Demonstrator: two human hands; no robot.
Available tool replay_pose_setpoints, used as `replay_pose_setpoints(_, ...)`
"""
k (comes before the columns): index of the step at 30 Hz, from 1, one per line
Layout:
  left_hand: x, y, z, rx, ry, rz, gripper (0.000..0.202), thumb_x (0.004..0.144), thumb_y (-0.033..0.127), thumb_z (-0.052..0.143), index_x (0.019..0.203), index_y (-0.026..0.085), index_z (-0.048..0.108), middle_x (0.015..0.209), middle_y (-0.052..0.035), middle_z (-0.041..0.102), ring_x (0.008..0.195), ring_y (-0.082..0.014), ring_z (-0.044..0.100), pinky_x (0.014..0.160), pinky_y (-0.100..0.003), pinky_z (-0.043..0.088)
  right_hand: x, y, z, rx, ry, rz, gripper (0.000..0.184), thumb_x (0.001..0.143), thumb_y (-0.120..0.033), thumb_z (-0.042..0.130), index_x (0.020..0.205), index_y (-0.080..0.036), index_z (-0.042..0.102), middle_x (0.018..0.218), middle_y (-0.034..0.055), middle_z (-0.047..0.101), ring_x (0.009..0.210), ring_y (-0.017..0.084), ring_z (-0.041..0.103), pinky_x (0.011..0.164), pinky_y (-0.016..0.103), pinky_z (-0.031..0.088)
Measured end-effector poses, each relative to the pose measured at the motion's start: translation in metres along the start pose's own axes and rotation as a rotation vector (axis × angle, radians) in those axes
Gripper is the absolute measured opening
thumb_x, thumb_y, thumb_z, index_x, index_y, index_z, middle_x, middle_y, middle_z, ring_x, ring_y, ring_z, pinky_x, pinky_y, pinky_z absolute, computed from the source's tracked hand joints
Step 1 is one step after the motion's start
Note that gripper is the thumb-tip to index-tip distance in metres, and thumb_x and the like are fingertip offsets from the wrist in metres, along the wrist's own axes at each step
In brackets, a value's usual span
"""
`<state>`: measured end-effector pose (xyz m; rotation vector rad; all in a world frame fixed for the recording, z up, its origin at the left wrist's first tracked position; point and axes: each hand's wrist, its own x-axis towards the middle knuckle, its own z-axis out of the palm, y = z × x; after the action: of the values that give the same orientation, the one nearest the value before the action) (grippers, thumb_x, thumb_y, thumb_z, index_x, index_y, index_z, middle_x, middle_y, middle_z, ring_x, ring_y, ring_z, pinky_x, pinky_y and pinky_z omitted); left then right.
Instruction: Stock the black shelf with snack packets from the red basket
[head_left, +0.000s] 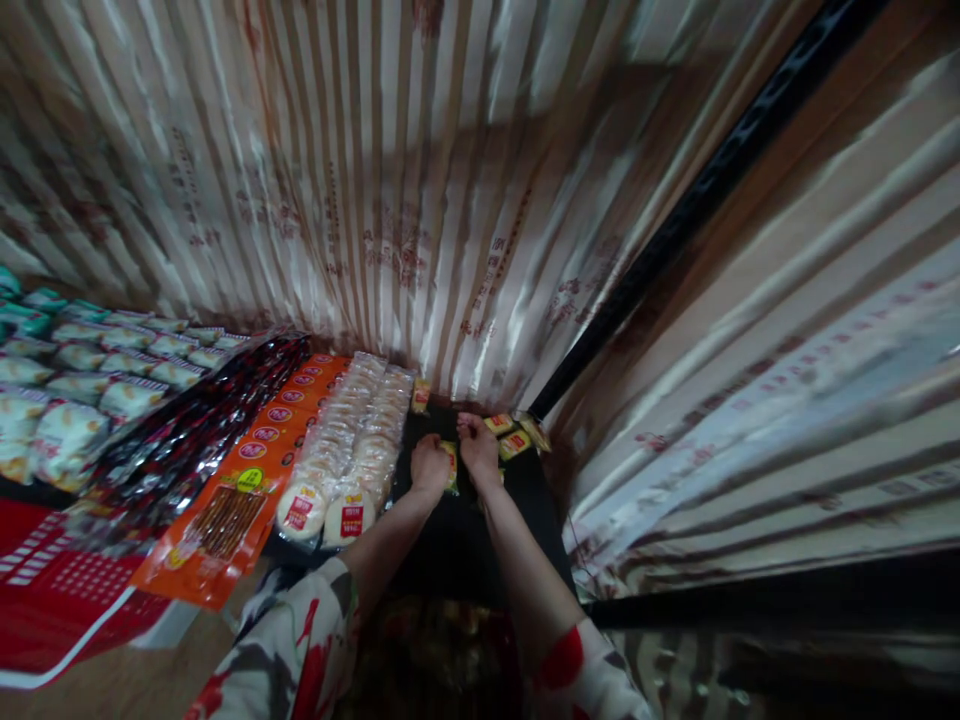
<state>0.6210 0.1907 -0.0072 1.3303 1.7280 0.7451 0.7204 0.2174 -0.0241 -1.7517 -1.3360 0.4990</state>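
My left hand [429, 465] and my right hand [478, 447] are close together over a dark shelf surface [457, 540]. A small yellow snack packet [451, 467] sits between them, against my left hand's fingers, which are curled on it. My right hand's fingers are bent, its fingertips near more small yellow packets [510, 435] lying by the shelf's back corner. Whether the right hand grips one is unclear through the blur.
Left of my hands lie rows of clear-wrapped round white cakes [341, 455], orange flat packs [247, 480], dark red packets [187, 440] and green-white bags [82, 380]. Striped packaging [390, 180] forms a wall behind and to the right. A dark upright post [675, 230] stands at the right.
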Motion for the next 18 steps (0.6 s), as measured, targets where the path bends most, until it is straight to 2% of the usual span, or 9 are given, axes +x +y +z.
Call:
replay_pose_setpoints(5, -0.023, -0.009, 0.0, 0.028, -0.048, 0.0, 0.032, 0.083, 0.021, 0.043, 0.108, 0.016, 0.061, 0.112, -0.0113, 0.065, 0.103, -0.0225, 0.06, 0.084, -0.027, 0.044, -0.033, -0.01, -0.013, -0.203, -0.095, 0.011, 0.037, 0.081, -0.011, 0.04, 0.109, -0.019, 0.062, 0.113, 0.0068, 0.065, 0.104, 0.017, 0.06, 0.094, 0.029, 0.042)
replay_pose_setpoints(8, -0.032, -0.013, -0.001, 0.038, -0.07, 0.011, 0.029, 0.084, 0.024, 0.043, 0.105, 0.016, 0.062, 0.109, -0.0114, 0.066, 0.101, -0.0226, 0.061, 0.082, -0.027, 0.044, -0.048, -0.013, -0.015, -0.298, -0.173, 0.035, 0.034, 0.082, -0.012, 0.041, 0.106, -0.018, 0.064, 0.111, 0.0087, 0.065, 0.104, 0.019, 0.06, 0.092, 0.029, 0.043)
replay_pose_setpoints(13, -0.046, -0.018, -0.004, 0.049, -0.073, 0.019, 0.027, 0.085, 0.02, 0.042, 0.104, 0.017, 0.062, 0.105, -0.0094, 0.068, 0.098, -0.0194, 0.061, 0.081, -0.025, 0.044, -0.067, -0.012, -0.013, -0.301, -0.278, 0.005, 0.033, 0.081, -0.011, 0.043, 0.102, -0.021, 0.066, 0.104, 0.0063, 0.069, 0.098, 0.018, 0.063, 0.085, 0.025, 0.045)
replay_pose_setpoints(18, -0.059, -0.021, -0.013, 0.071, -0.055, 0.021, 0.025, 0.085, 0.019, 0.043, 0.102, 0.017, 0.061, 0.104, -0.0083, 0.068, 0.097, -0.0174, 0.061, 0.078, -0.023, 0.044, -0.088, -0.014, -0.017, -0.299, -0.268, -0.027, 0.035, 0.079, -0.008, 0.041, 0.101, -0.019, 0.067, 0.101, 0.0062, 0.069, 0.098, 0.018, 0.062, 0.088, 0.026, 0.045)
